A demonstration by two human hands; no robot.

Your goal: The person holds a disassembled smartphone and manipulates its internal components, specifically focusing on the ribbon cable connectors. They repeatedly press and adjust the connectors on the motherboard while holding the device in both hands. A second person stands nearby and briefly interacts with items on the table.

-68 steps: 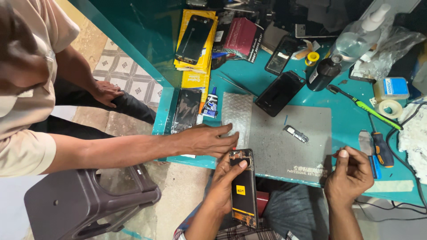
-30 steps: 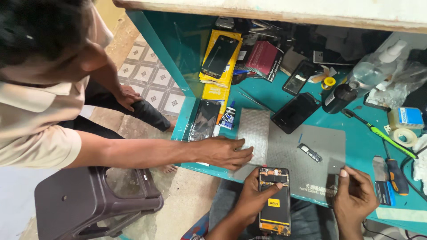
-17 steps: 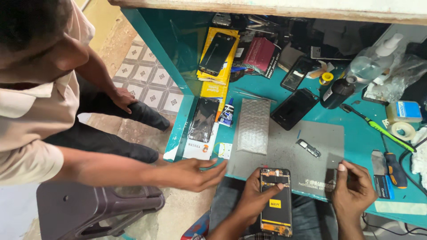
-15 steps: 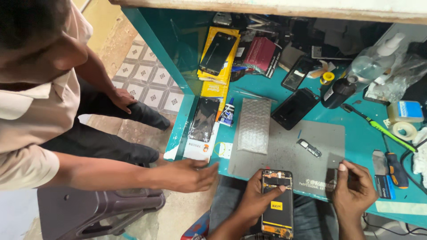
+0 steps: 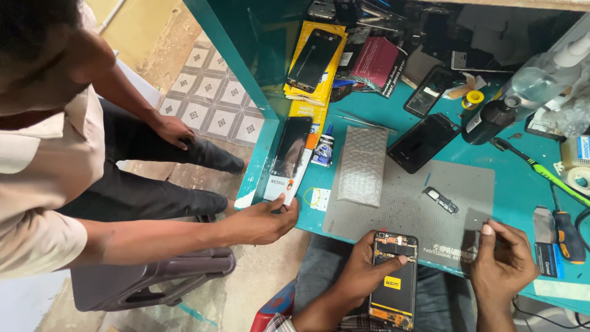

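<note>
- Head view is looking down at a teal worktop (image 5: 522, 184) where the person's left hand (image 5: 369, 270) is gripping an opened smartphone (image 5: 394, 280) with its back cover off; the thumb is lying across the upper part of the exposed board, and the phone is hanging at the near edge of the worktop, partly over the lap.
- The right hand (image 5: 504, 261) is resting on the near right corner of a grey repair mat (image 5: 418, 203), fingers curled and pinched together; whether something small is sitting between them is too small to tell.
- A small loose phone part (image 5: 440, 200) is lying on the mat, well apart from both hands.
- A bubble-wrap pouch (image 5: 364, 166) is lying over the mat's left edge, just beside a black phone (image 5: 423, 141) lying face up.
- Another person, sitting on a dark plastic stool (image 5: 147, 283) at the left, is reaching in with one hand (image 5: 261, 221), whose fingertips are touching the lower end of a packaged screen (image 5: 289, 157) at the worktop's left edge.
- A small glue tube (image 5: 323, 144) is standing just beside that package.
- A green-handled tool (image 5: 541, 172) and a red-handled screwdriver (image 5: 566, 230) are lying at the right, near a dark bottle (image 5: 491, 120).
</note>
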